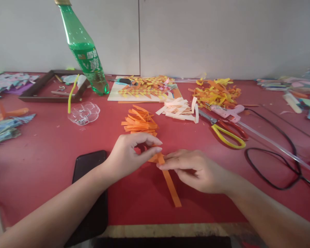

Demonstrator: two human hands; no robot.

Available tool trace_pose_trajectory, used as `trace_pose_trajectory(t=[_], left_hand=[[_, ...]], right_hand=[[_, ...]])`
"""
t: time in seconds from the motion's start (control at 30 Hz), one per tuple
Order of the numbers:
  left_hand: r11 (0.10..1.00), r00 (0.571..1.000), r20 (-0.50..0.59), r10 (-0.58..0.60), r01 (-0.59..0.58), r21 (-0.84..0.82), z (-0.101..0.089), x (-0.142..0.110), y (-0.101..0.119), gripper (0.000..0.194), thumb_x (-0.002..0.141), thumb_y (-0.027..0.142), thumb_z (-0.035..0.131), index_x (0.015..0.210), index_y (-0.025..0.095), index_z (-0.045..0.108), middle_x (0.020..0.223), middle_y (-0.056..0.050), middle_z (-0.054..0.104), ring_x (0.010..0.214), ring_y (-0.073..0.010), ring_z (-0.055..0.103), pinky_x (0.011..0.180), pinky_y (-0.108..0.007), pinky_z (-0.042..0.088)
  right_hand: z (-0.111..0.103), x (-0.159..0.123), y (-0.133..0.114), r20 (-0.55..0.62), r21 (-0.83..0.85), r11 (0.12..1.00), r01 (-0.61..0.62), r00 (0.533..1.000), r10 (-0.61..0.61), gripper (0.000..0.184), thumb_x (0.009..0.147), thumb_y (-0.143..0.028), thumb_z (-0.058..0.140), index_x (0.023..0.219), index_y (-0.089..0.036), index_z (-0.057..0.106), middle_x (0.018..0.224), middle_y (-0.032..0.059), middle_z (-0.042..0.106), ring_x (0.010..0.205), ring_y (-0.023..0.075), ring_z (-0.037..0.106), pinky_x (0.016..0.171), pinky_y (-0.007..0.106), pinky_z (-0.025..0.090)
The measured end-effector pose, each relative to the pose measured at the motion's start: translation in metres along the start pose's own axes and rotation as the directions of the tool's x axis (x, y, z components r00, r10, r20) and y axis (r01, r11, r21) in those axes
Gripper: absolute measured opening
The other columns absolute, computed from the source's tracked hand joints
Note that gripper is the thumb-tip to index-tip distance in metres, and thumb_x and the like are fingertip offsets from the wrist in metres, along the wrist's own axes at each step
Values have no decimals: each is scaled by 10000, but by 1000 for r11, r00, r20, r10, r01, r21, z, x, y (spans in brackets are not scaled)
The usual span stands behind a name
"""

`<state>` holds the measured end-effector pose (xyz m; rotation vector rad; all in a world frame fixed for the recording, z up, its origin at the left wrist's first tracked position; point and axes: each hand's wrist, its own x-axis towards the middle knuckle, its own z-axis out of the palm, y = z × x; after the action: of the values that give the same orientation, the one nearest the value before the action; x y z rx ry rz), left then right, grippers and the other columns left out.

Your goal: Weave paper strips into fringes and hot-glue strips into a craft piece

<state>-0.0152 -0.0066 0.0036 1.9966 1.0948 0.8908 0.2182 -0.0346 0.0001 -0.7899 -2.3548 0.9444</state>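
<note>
Between my two hands is an orange paper strip (pixel 171 186), its long tail slanting down toward the table's front edge. My left hand (pixel 134 151) pinches the strip's upper part between thumb and fingers. From the right, my right hand (pixel 193 168) grips the folded part with its fingertips. The exact fold is partly hidden by the fingers. Just beyond my left hand lies a heap of orange paper strips (pixel 139 120). A pile of pale cream paper strips (pixel 179 108) sits to the right of that heap.
Scissors (pixel 228 136) and a pink glue gun (pixel 228 112) with a looping black cable (pixel 268 150) lie at right. Yellow-orange folded paper (pixel 219 93) is piled behind. At left are a black phone (pixel 90 165), a clear dish (pixel 84 113), a wooden frame (pixel 38 98) and a green bottle (pixel 84 51).
</note>
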Motion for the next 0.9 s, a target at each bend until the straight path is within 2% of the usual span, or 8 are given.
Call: trace_pose_trajectory(t=[0.07, 0.17, 0.27, 0.37, 0.5, 0.57, 0.67, 0.9], left_hand=[[996, 997, -5, -71, 71, -55, 0, -1, -1, 159, 820, 322, 731, 934, 213, 750, 851, -31, 778, 751, -164, 714, 645, -245, 558], [979, 995, 12, -100, 100, -179, 0, -2, -3, 200, 812, 299, 730, 983, 197, 740, 850, -42, 774, 782, -174, 727, 723, -270, 587], [945, 988, 87, -129, 149, -290, 0, -1, -2, 231, 825, 232, 694, 1051, 186, 718, 867, -48, 782, 822, -179, 743, 781, -278, 597], [907, 960, 184, -209, 261, -330, -2, 0, 1, 291, 835, 250, 692, 1119, 187, 693, 889, -55, 797, 849, -194, 758, 785, -280, 609], [857, 939, 229, -257, 331, -396, -4, 2, 3, 307, 836, 252, 677, 1132, 169, 689, 883, -62, 796, 822, -201, 767, 737, -270, 623], [827, 939, 225, -260, 337, -450, -4, 2, 3, 275, 853, 241, 648, 1112, 168, 700, 884, -54, 786, 817, -194, 770, 761, -272, 627], [803, 944, 212, -254, 328, -497, -3, 2, 1, 243, 891, 273, 607, 1079, 174, 725, 889, -52, 774, 829, -191, 769, 807, -287, 626], [900, 954, 198, -224, 281, -333, -2, 0, 2, 297, 813, 321, 738, 1079, 189, 743, 878, -52, 792, 794, -189, 753, 722, -259, 614]], right_hand=[[-1, -1, 1, -17, 47, 999, -24, 1000, 25, 277, 882, -106, 607, 1107, -221, 721, 1057, 37, 777, 957, 142, 727, 869, 239, 545], [-1, -2, 1, -125, 158, 982, -101, 985, 121, 52, 880, -241, 682, 869, -211, 723, 835, 8, 756, 752, 118, 705, 711, 215, 542], [-1, -2, -2, -205, 229, 945, -233, 938, 280, 224, 905, -326, 645, 720, -201, 635, 685, -21, 650, 589, 85, 594, 565, 204, 478], [2, -1, -4, -227, 301, 900, -316, 892, 390, 279, 899, -371, 635, 688, -200, 570, 644, -24, 595, 521, 80, 531, 491, 207, 435], [6, -1, -1, -252, 429, 833, -349, 840, 481, 236, 859, -366, 689, 780, -215, 525, 731, 22, 700, 658, 144, 694, 579, 225, 528], [6, -2, 0, -252, 466, 814, -348, 830, 498, 214, 870, -354, 681, 823, -219, 523, 771, 41, 741, 760, 175, 748, 645, 233, 562], [6, -2, 0, -251, 480, 805, -349, 824, 508, 203, 882, -359, 670, 847, -219, 528, 785, 51, 763, 794, 187, 766, 664, 231, 577], [7, -2, -1, -234, 478, 811, -338, 841, 488, 212, 893, -375, 655, 862, -227, 507, 837, 60, 779, 811, 189, 771, 680, 237, 591]])
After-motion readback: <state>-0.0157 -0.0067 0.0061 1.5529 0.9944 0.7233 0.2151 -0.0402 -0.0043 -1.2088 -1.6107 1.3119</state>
